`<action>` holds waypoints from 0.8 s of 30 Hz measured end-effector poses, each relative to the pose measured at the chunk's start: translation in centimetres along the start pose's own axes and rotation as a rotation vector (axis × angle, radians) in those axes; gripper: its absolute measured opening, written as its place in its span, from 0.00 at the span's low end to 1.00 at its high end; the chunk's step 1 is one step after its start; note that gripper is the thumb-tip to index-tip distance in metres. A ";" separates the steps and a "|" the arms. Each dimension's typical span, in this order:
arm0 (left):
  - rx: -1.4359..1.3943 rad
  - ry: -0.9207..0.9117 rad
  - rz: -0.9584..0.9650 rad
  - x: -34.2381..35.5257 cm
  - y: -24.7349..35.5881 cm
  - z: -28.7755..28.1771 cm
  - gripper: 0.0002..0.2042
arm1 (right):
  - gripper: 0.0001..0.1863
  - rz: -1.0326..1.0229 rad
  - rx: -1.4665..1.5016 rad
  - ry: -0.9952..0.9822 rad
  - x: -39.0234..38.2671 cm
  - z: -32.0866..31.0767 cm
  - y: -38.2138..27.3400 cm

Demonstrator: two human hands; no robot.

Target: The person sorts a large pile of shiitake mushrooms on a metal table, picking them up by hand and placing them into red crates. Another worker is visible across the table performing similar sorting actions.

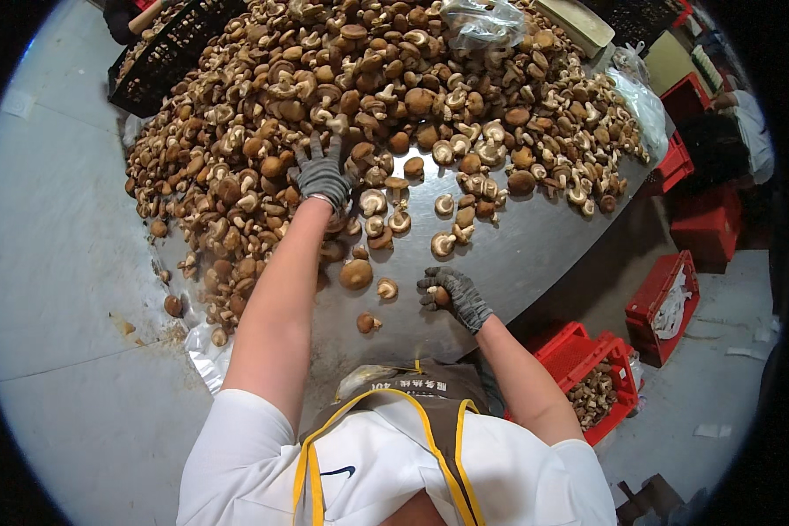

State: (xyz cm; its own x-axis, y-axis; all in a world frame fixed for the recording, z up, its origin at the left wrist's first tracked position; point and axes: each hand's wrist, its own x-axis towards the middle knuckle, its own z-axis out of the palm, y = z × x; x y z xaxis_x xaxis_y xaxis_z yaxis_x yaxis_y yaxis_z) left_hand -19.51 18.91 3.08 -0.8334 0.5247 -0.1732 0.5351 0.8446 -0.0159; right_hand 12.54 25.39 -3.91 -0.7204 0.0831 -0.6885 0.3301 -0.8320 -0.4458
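A large heap of brown shiitake mushrooms (pixel 263 114) covers much of a metal table (pixel 535 250). My left hand (pixel 324 175), in a grey striped glove, reaches into the near side of the heap. Its fingers are spread over the mushrooms, and nothing shows in its grip. Closer to me on the right, my right hand (pixel 456 294), gloved the same way, is closed around a small brown mushroom (pixel 441 296) above bare metal. Between the hands lie several loose mushrooms, among them a wide-capped mushroom (pixel 356 274) and a smaller mushroom (pixel 368 323) near the table's front edge.
A black crate (pixel 162 66) stands at the far left. Plastic bags (pixel 486 22) lie on the heap and at its right. Below the table on the right are a red crate (pixel 622 386) with mushrooms and another red crate (pixel 662 307). A person (pixel 749 131) is at far right.
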 end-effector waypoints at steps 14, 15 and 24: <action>0.085 -0.145 0.284 -12.6 -4.9 2.8 0.29 | 0.20 -0.131 -0.045 -0.011 -0.2 -1.5 1.0; 0.077 -0.156 0.286 -13.3 -5.3 2.5 0.28 | 0.19 -0.156 -0.034 -0.047 -0.3 -2.3 1.1; -0.310 0.068 0.338 -6.2 -0.7 3.8 0.22 | 0.14 -0.086 -0.032 0.009 -1.1 -2.3 -0.2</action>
State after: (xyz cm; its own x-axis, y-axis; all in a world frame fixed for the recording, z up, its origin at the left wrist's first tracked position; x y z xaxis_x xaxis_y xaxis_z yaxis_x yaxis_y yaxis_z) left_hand -14.21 14.64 0.46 -0.6318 0.7733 -0.0527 0.7205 0.6110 0.3278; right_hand 14.70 26.71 -4.43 -0.7414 0.1590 -0.6519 0.2863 -0.8037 -0.5217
